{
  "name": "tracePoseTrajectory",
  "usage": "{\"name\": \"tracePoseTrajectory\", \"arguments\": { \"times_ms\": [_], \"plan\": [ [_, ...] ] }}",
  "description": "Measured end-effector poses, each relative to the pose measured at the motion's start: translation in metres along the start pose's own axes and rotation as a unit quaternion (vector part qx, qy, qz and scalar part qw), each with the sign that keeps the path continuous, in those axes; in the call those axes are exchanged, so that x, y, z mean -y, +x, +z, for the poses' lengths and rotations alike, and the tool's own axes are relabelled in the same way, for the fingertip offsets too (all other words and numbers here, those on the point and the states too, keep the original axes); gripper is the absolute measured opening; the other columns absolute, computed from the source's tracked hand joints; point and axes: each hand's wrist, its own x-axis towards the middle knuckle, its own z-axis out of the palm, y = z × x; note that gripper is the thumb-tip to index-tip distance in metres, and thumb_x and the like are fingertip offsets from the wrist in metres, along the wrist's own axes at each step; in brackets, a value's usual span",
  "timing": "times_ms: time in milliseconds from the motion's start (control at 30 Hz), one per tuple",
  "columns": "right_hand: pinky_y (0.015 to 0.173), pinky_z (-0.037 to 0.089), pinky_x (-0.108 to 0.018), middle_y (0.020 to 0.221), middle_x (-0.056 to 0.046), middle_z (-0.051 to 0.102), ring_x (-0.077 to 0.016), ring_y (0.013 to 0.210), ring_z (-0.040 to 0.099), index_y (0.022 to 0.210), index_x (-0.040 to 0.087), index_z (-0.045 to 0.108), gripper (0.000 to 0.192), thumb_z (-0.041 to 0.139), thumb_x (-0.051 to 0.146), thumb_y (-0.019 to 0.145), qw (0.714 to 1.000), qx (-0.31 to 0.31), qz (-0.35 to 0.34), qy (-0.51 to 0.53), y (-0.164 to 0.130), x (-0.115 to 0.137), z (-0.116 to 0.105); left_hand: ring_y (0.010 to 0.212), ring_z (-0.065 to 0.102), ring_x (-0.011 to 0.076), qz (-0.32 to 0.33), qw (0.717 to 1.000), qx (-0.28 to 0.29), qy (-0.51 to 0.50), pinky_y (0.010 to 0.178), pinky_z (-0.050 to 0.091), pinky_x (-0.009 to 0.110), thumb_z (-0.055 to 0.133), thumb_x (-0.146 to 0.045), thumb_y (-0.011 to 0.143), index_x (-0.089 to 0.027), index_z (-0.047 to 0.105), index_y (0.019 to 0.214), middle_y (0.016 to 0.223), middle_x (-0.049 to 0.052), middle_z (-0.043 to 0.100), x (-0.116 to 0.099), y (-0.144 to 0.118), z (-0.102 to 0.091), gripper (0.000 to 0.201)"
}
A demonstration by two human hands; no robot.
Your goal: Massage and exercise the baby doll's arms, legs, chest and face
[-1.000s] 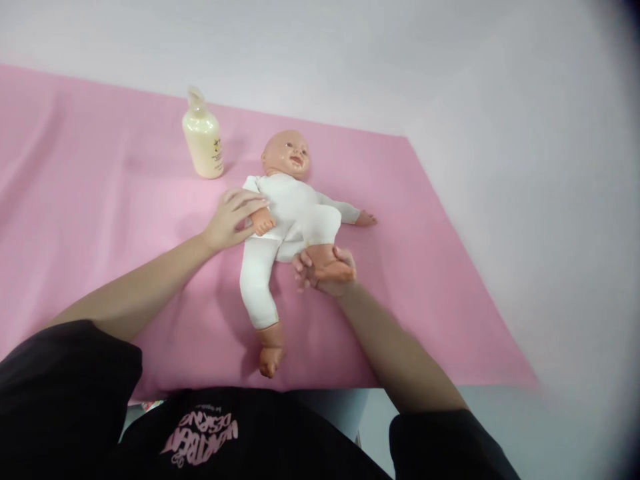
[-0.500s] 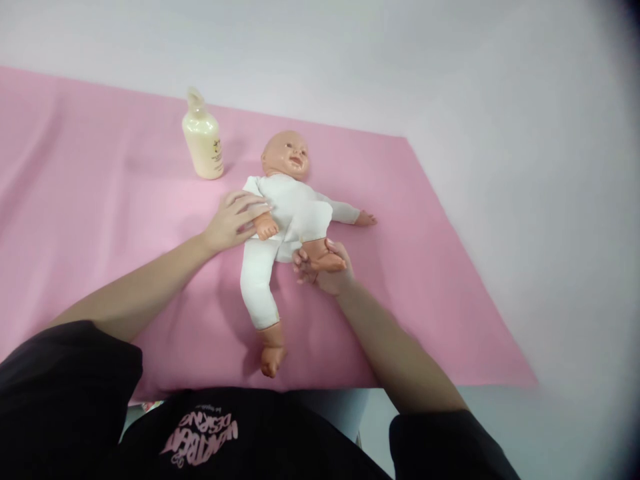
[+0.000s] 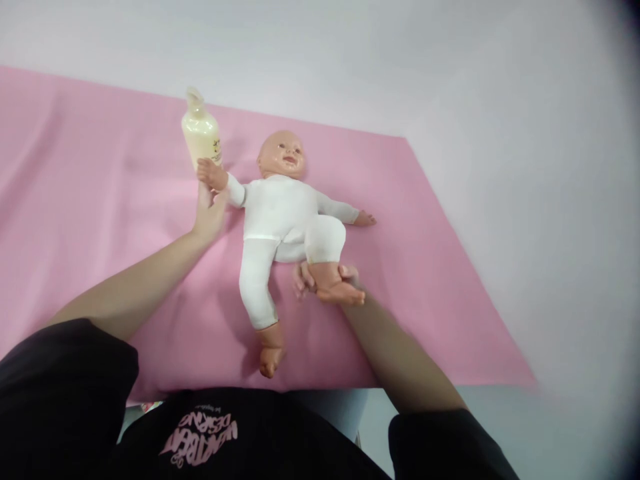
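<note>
On the pink cloth [image 3: 425, 287], I see a bald doll [image 3: 287, 197] lying on its back. Its round head [image 3: 276, 148] looks hard and shiny, and its white body [image 3: 273, 217] looks soft. The left hand [image 3: 212, 209] pinches one of its wrists, the fingers mostly hidden. The right hand [image 3: 303, 279] curls around the ankle [image 3: 327, 277] of its bent leg [image 3: 325, 237].

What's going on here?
A person has both hands on a baby doll lying on its back on a pink sheet. The left hand holds the doll's forearm out to the side, and the right hand supports a bent leg near the ankle. The other leg lies stretched toward the person. A pump bottle stands upright behind the left hand; whether the doll's raised hand touches it, I can't tell.
</note>
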Motion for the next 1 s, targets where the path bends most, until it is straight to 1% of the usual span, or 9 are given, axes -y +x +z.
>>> {"name": "tracePoseTrajectory", "arguments": {
  "times_ms": [67, 167, 333, 567, 633, 700, 767, 900, 1000],
  "plan": [
    [0.083, 0.062, -0.038, 0.102, -0.012, 0.069, -0.026, 0.093, 0.073, 0.106, 0.013, 0.07, 0.053, 0.073, 0.06, 0.081, 0.996, 0.071, 0.06, -0.004, 0.0, -0.002, 0.001, 0.146, 0.046, 0.0255, -0.091, 0.991, -0.06, -0.08, 0.124, 0.038, 0.051, 0.06, -0.047, 0.101, -0.023, 0.032, 0.145, 0.162, 0.012, 0.043, 0.002, 0.006, 0.0, 0.057],
    [0.092, 0.059, -0.038, 0.108, -0.014, 0.072, -0.0258, 0.099, 0.072, 0.115, 0.011, 0.069, 0.048, 0.077, 0.045, 0.083, 0.976, 0.156, 0.144, -0.044, 0.003, 0.003, 0.005, 0.137, 0.054, 0.0193, -0.186, 0.956, -0.144, -0.175, 0.122, 0.042, 0.045, 0.045, -0.027, 0.105, -0.019, 0.039, 0.14, 0.158, 0.012, 0.05, -0.006, 0.011, 0.002, 0.037],
    [0.109, 0.051, -0.034, 0.129, -0.018, 0.069, -0.0255, 0.121, 0.066, 0.133, 0.007, 0.062, 0.05, 0.077, 0.018, 0.088, 0.937, 0.192, 0.25, -0.15, 0.01, 0.015, 0.01, 0.131, 0.06, 0.0175, -0.2, 0.938, -0.171, -0.226, 0.121, 0.044, 0.039, 0.047, -0.022, 0.101, -0.015, 0.049, 0.13, 0.149, 0.012, 0.06, -0.021, 0.01, 0.006, 0.03],
    [0.106, 0.054, -0.041, 0.121, -0.017, 0.07, -0.0282, 0.115, 0.07, 0.129, 0.008, 0.066, 0.054, 0.08, 0.022, 0.079, 0.963, 0.21, 0.155, -0.061, 0.003, -0.003, -0.002, 0.134, 0.058, 0.023, -0.191, 0.956, -0.138, -0.172, 0.118, 0.046, 0.047, 0.047, -0.032, 0.101, -0.021, 0.042, 0.141, 0.154, 0.01, 0.055, -0.018, 0.007, 0.005, 0.041],
    [0.101, 0.057, -0.04, 0.116, -0.016, 0.07, -0.0277, 0.111, 0.071, 0.124, 0.009, 0.068, 0.053, 0.08, 0.034, 0.079, 0.972, 0.206, 0.11, -0.025, 0.001, -0.009, -0.006, 0.142, 0.053, 0.0271, -0.134, 0.977, -0.098, -0.131, 0.12, 0.044, 0.051, 0.054, -0.045, 0.101, -0.023, 0.039, 0.146, 0.16, 0.013, 0.049, -0.017, 0.004, 0.004, 0.052],
    [0.096, 0.06, -0.041, 0.106, -0.012, 0.07, -0.0269, 0.105, 0.071, 0.112, 0.013, 0.07, 0.052, 0.078, 0.053, 0.079, 0.983, 0.17, 0.061, 0.013, -0.001, -0.011, -0.008, 0.147, 0.05, 0.0302, -0.034, 0.997, -0.028, -0.065, 0.124, 0.04, 0.052, 0.061, -0.06, 0.096, -0.024, 0.044, 0.146, 0.158, 0.015, 0.05, -0.018, -0.001, 0.004, 0.064],
    [0.095, 0.061, -0.042, 0.097, -0.008, 0.068, -0.0248, 0.097, 0.07, 0.095, 0.017, 0.069, 0.054, 0.074, 0.068, 0.077, 0.994, 0.096, 0.013, 0.051, -0.001, -0.008, -0.009, 0.145, 0.052, 0.0327, 0.062, 0.995, 0.08, 0.026, 0.125, 0.037, 0.053, 0.064, -0.066, 0.092, -0.024, 0.054, 0.142, 0.15, 0.015, 0.059, -0.021, -0.007, 0.004, 0.066],
    [0.088, 0.064, -0.035, 0.095, -0.004, 0.063, -0.0189, 0.092, 0.068, 0.082, 0.02, 0.057, 0.051, 0.066, 0.07, 0.084, 0.984, -0.118, -0.045, 0.123, 0.0, 0.007, -0.004, 0.146, 0.052, 0.0357, 0.173, 0.931, 0.285, 0.148, 0.126, 0.033, 0.059, 0.059, -0.064, 0.097, -0.025, 0.065, 0.138, 0.145, 0.015, 0.066, -0.031, -0.013, 0.008, 0.058],
    [0.077, 0.064, -0.029, 0.093, -0.003, 0.061, -0.0166, 0.087, 0.066, 0.081, 0.02, 0.055, 0.046, 0.065, 0.064, 0.085, 0.962, -0.24, -0.041, 0.124, 0.002, 0.015, 0.002, 0.148, 0.049, 0.0345, 0.21, 0.907, 0.319, 0.179, 0.126, 0.033, 0.061, 0.051, -0.059, 0.102, -0.025, 0.066, 0.141, 0.149, 0.015, 0.064, -0.034, -0.011, 0.011, 0.053]
  ]
}}
